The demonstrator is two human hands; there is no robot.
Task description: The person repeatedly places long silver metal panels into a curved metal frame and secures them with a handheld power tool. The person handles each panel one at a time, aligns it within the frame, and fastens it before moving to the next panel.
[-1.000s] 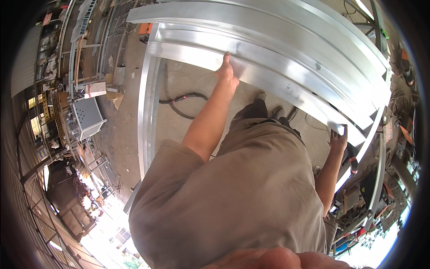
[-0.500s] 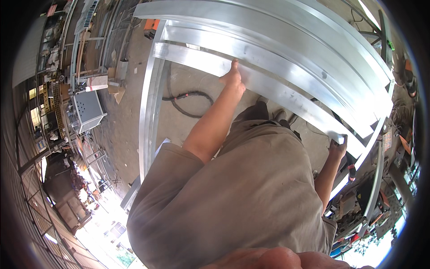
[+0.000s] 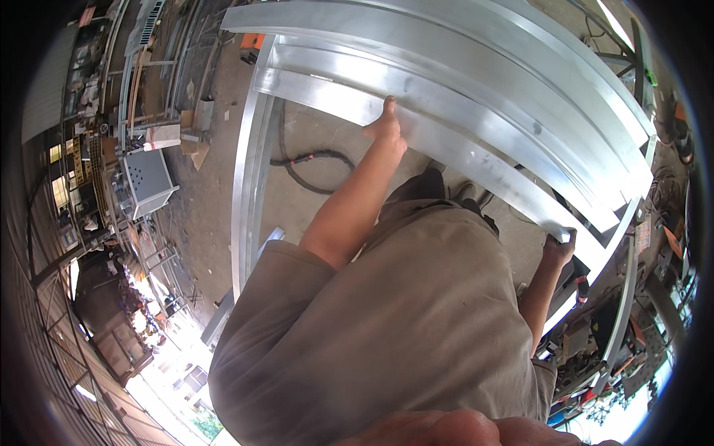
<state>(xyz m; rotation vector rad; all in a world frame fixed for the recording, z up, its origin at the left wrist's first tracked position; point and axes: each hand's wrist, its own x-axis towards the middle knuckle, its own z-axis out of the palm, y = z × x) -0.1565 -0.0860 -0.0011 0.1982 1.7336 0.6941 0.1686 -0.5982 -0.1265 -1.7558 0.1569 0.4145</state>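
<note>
My left hand (image 3: pixel 387 130) and right hand (image 3: pixel 558 247) grip the metal plank (image 3: pixel 476 157) well apart, probably to keep it level.

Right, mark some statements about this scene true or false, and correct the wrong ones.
1. The bare left hand grips a flat silver metal bar. True.
2. The bare right hand is clear of that bar. False: it holds the bar near its right end.
3. A black cable with red bands lies on the grey-brown floor. True.
4. The grey box with dark round holes is on the person's right. False: it is on the left.
</note>
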